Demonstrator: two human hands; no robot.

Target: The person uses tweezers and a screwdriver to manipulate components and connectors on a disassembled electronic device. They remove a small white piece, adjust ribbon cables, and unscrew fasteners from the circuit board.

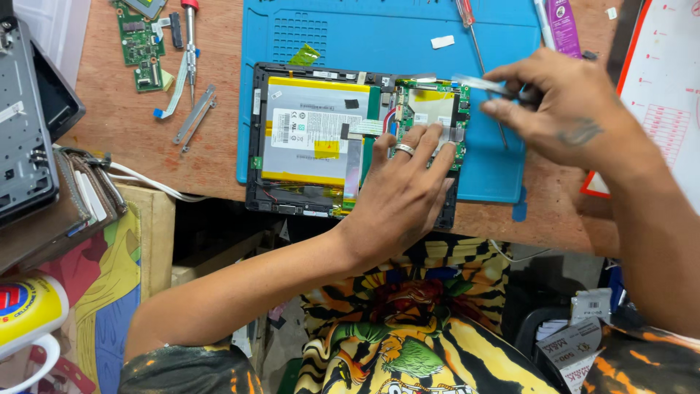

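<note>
An opened tablet (321, 138) lies flat on a blue mat (379, 36), its lower edge hanging past the mat onto the bare wooden worktop (124, 138). Its back is off, so the silver battery (313, 128) with yellow tape shows on the left and a green circuit board (430, 109) sits at the right.

The left hand (401, 197) comes up from below, forearm slanting in from the lower left, and rests palm down on the tablet's lower right corner. Its fingers (423, 149) are spread and loose, gripping nothing; the tips press flat on the circuit board, and one finger wears a ring.

The right hand (561, 102) reaches in from the right, wrist bent, knuckles up, hovering just above the mat's right edge. Its thumb and forefinger are pinched tight on a pair of metal tweezers (477, 84), which point left so that the tips sit over the top right corner of the circuit board. The hand is a little blurred, so I cannot tell whether the tips touch the board.

A red-handled screwdriver (474, 36) lies on the mat, its shaft running under the right hand. Off to the left on the worktop are a smaller green board (138, 44), a second red-topped tool (189, 44) and two thin metal strips (193, 117). A dark grey device (25, 117) stands at the far left edge, and a red-edged sheet of paper (663, 95) lies at the far right.
</note>
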